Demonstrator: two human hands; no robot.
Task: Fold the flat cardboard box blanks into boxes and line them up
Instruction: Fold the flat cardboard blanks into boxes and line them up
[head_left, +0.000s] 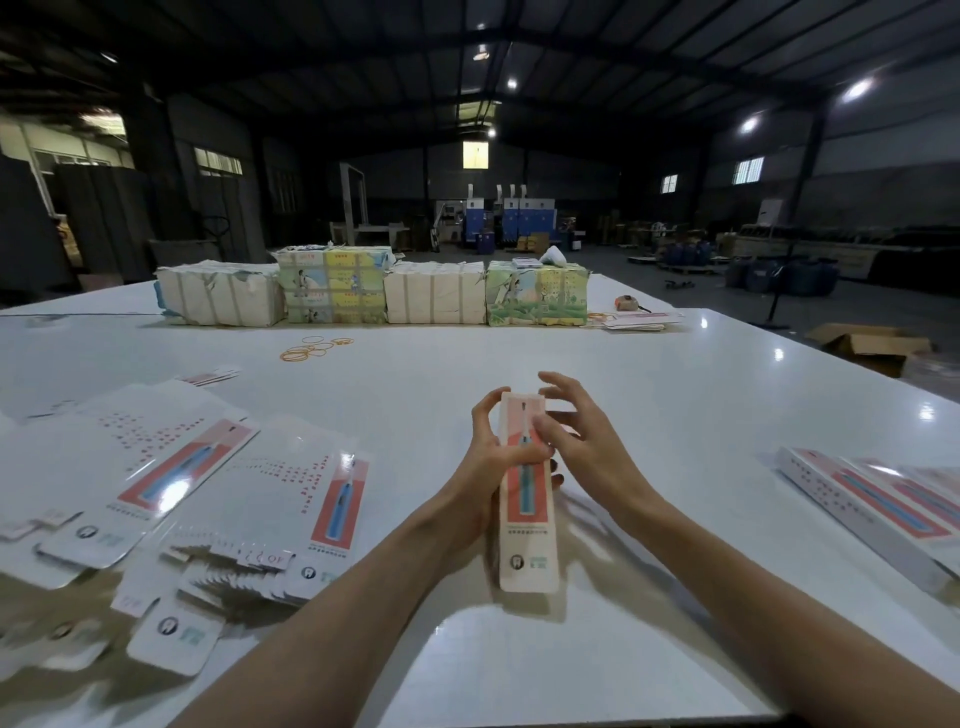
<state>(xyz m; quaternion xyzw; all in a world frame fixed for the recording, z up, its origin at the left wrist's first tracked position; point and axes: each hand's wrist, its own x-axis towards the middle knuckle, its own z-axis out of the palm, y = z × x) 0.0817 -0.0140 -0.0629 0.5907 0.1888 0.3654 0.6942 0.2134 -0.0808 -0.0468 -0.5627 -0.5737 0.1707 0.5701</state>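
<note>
Head view | left hand (488, 457) grips box (527, 540) | right hand (587, 441) spread, thumb seemingly touching it | its top blurred

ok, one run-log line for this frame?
step: folding | left hand: grips box mid-length | right hand: thumb on box face, fingers spread by top end | flat blanks: table left | finished boxes: table right
</note>
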